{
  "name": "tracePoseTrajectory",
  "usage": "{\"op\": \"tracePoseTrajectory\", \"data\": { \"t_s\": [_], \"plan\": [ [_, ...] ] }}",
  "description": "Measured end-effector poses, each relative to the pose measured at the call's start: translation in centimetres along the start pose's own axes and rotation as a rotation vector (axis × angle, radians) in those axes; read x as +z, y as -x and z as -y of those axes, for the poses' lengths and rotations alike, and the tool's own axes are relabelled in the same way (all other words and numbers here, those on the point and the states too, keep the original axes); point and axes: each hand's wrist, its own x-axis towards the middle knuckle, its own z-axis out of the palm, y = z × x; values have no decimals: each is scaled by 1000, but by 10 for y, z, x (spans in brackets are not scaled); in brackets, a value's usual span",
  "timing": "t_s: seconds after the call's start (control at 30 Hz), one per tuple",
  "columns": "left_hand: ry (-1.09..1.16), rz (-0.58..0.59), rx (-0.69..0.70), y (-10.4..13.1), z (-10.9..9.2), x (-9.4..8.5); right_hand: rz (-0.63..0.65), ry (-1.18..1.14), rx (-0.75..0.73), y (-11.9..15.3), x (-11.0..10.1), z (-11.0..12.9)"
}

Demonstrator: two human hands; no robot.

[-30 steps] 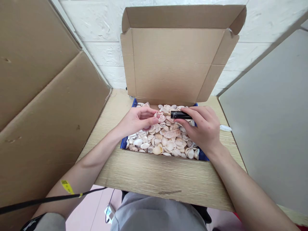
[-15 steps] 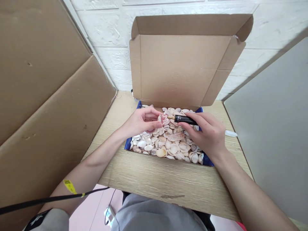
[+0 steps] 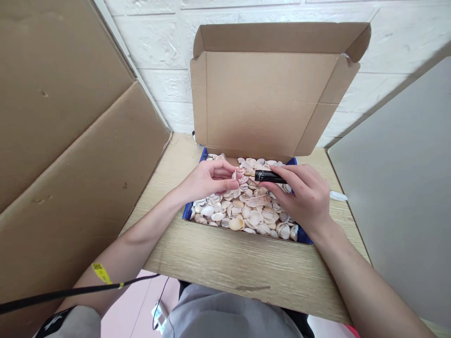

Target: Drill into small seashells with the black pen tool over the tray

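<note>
Between the thumb and fingers of my left hand (image 3: 211, 180) is a small pink-and-white seashell (image 3: 240, 174), held above the box. My right hand (image 3: 305, 192) is closed around a black mini hand drill (image 3: 269, 176) with a brass-coloured chuck. The drill lies almost level, its tip pointing left at the shell; whether the bit touches it is too small to tell. Below both hands, many pale shells (image 3: 236, 223) fill an open cardboard box (image 3: 186, 211) with blue outer sides.
The box's lid (image 3: 260, 98) stands raised against the white brick wall (image 3: 155, 42). A tall cardboard panel (image 3: 84, 155) borders the wooden table (image 3: 218, 256) on the left, a grey panel (image 3: 401, 173) on the right. A small white piece (image 3: 338, 195) lies right of the box. A black cable (image 3: 70, 294) crosses my left forearm.
The drill and my right hand have shifted very slightly left and down, nearer the shell. The shell has turned a little in my left fingers.
</note>
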Motion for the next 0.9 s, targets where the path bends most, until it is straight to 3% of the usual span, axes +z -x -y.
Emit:
{"op": "tracePoseTrajectory", "data": {
  "t_s": [0.17,0.4,0.67,0.9],
  "plan": [
    [-22,-1,-28,1,0,-1,-43,31,-36,-1,-1,0],
    [7,-19,0,1,-1,1,-7,18,-54,1,1,1],
    [31,25,19,0,5,0,66,10,-48,2,2,4],
    [46,-2,39,-1,6,1,207,-145,-23,1,1,6]
  ]
}}
